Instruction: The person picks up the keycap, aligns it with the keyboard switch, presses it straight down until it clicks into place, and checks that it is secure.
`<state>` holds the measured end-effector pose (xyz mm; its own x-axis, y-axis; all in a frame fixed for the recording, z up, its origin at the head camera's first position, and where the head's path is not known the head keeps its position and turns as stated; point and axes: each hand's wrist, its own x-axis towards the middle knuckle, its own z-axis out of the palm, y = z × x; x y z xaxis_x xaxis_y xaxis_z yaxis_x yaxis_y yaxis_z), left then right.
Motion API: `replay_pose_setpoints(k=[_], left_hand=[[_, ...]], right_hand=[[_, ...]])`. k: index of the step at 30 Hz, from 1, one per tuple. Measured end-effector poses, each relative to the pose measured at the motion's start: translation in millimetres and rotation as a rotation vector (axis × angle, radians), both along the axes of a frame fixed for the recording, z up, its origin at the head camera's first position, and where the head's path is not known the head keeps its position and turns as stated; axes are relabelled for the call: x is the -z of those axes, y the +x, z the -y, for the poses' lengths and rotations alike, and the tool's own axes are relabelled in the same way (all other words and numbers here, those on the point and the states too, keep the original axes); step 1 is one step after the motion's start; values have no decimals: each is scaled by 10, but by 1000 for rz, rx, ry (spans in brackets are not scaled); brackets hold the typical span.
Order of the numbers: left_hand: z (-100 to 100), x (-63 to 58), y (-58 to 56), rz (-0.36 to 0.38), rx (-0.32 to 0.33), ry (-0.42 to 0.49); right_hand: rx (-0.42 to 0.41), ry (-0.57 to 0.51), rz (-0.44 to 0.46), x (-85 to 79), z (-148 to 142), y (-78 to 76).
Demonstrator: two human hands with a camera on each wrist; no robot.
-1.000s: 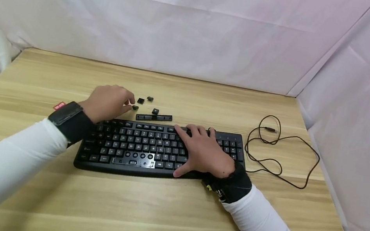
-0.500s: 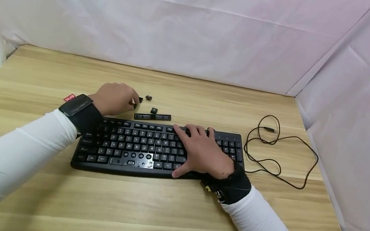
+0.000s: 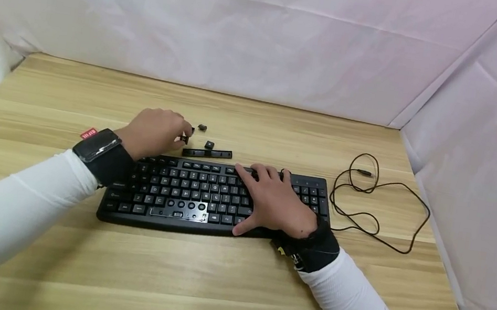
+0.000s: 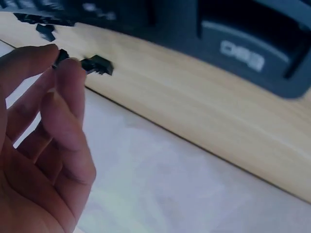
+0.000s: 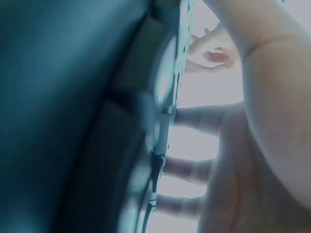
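Note:
A black keyboard (image 3: 181, 227) lies across the table, its space bar slot bare and a few round key posts exposed above it. Beyond its back edge, my left hand (image 3: 153, 133) pinches a small black keycap (image 4: 60, 57) between thumb and index finger. Loose keycaps (image 3: 202, 127) sit just past those fingertips, one of them partly hidden behind the hand. Another keycap (image 3: 209, 145) is by the detached space bar (image 3: 207, 153). My right hand (image 3: 275, 201) rests spread over the right part of the keyboard, thumb at the front edge and fingertips near the back edge.
A thin black cable (image 3: 384, 185) with a plug (image 3: 364, 173) lies in loose loops to the right of the keyboard. White cloth (image 3: 245, 43) hangs behind the wooden table (image 3: 192, 285) and along its sides.
My left hand has moved slightly right among the loose keycaps, and its thumb and finger have come together on one. The right hand has stayed spread on the keyboard.

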<state>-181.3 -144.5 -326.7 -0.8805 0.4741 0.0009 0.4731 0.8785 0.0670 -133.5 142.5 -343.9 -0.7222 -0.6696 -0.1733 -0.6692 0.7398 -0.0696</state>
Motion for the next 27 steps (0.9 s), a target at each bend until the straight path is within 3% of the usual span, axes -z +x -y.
replay_pose_setpoints(k=[10, 19, 27], left_hand=[[-121, -135, 270, -144, 136, 92], [-268, -116, 578, -129, 203, 120], [-378, -18, 830, -101, 235, 121]], right_hand=[[16, -13, 20, -33, -35, -20], [2, -5, -2, -39, -53, -37], [4, -16, 18, -38, -55, -42]])
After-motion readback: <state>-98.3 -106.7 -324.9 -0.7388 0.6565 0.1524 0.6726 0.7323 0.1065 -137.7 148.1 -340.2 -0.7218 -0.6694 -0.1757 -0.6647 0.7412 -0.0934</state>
